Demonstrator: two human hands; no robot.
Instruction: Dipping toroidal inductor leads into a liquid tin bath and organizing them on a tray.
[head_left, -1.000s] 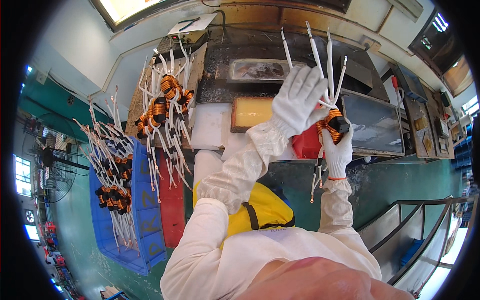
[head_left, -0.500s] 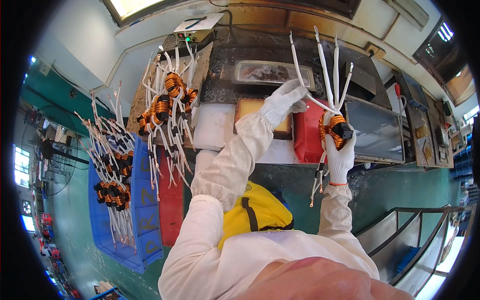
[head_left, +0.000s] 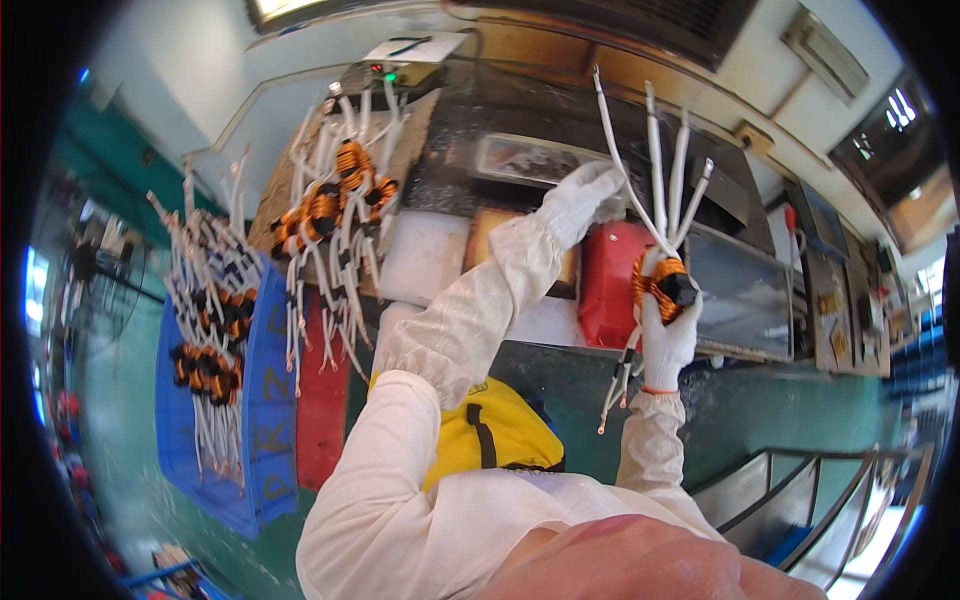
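Note:
My right hand [head_left: 668, 335], in a white glove, grips a toroidal coil [head_left: 655, 283] wound with copper wire and bearing a black block. Several white-sleeved leads [head_left: 657, 165] with bare metal tips rise from the coil and fan out. Other leads [head_left: 620, 378] hang below it, beside my wrist. My gloved left hand [head_left: 585, 200] has its fingers bent at the leftmost upright lead [head_left: 612, 135], apparently pinching it; the fingertips are partly hidden.
More coils [head_left: 325, 205] lie piled on the bench at left, leads dangling over its edge. A blue crate [head_left: 270, 430] holds several others. A red container [head_left: 610, 285], a framed rectangular pan [head_left: 535, 158] and a grey-topped box [head_left: 745, 290] stand around my hands.
Most of the scene has shifted leftward and down as the view turned. The coil stays in my right hand, its leads now more upright. My left hand remains at the leftmost lead, fingers more bent.

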